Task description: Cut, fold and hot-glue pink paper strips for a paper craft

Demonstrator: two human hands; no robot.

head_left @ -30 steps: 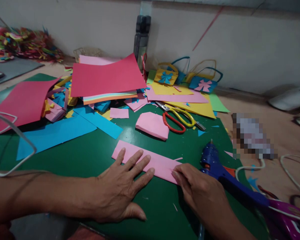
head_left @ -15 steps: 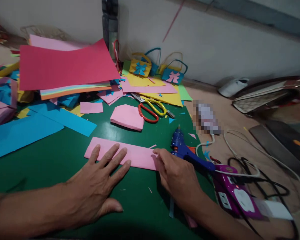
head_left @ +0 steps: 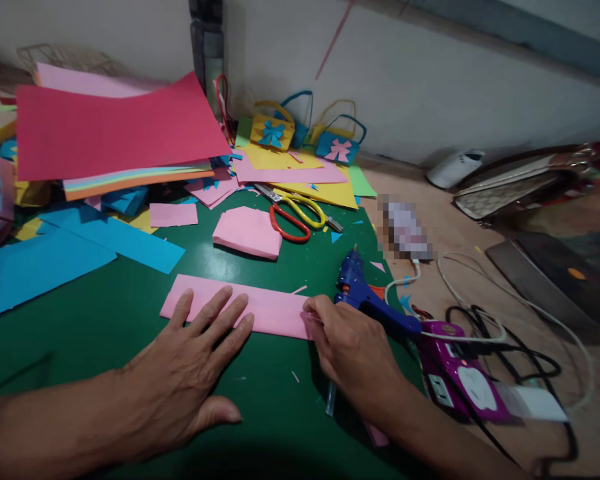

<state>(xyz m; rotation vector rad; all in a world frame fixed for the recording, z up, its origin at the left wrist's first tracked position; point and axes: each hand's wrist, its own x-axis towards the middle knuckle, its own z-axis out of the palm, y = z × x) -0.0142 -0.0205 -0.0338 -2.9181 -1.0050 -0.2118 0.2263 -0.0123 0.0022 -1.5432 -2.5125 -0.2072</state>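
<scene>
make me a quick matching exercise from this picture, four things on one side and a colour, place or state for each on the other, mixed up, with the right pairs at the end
Column one
1. left hand
2. scissors
3. right hand
4. glue gun

Column two
A. one red handle, one yellow
B. blue body
C. fingers curled, at the right end of the pink strip
D. fingers spread apart, resting on the pink strip

Right pairs: 1-D, 2-A, 3-C, 4-B
</scene>
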